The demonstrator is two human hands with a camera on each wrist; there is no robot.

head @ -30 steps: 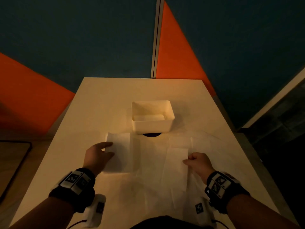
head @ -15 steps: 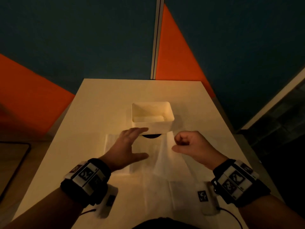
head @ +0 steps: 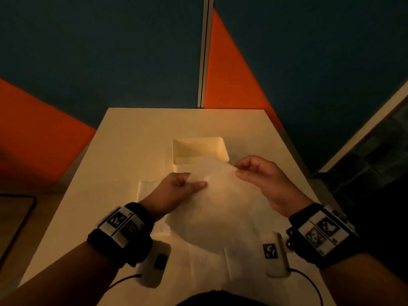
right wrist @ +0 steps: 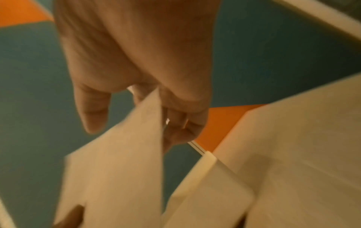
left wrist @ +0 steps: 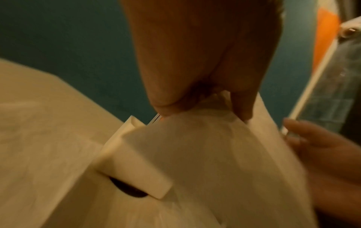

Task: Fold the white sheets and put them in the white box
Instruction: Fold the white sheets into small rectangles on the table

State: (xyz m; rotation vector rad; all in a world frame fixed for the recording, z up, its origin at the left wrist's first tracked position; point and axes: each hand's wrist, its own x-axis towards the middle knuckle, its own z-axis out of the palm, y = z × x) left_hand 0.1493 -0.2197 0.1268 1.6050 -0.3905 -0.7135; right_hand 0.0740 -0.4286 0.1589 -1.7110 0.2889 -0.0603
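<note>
Sheet (head: 217, 202), white, thin, one item: you held it in the air between your two hands, just short of the box (head: 199, 151), its far edge overlapping the box's near wall in the head view.

Change noted: half a second earlier this sheet lay on the table (head: 132, 138), with your left hand spread flat above it and your right hand closing at its upper edge. At this moment both hands had it lifted. Judged meaning: the pick-up was done and the fold itself was about to begin; nothing of this sheet had yet reached the box.

Left hand (head: 176, 188): clenched around the sheet's left upper edge, thumb laid along the top face and pointing toward your right hand, fingers curled beneath. The left wrist view showed the paper hanging down from that pinch.

Right hand (head: 262, 180): grasping the sheet's right upper corner between thumb and fingers (right wrist: 183, 123), knuckles raised, wrist somewhat higher than the left.

Other sheets (head: 148, 191): at least one more lay flat on the table beneath and beside your left wrist, with further pale paper below the lifted one; count uncertain in the dim light.

Box contents: a pale layer appeared on its floor; whether folded paper, not determinable.
</note>
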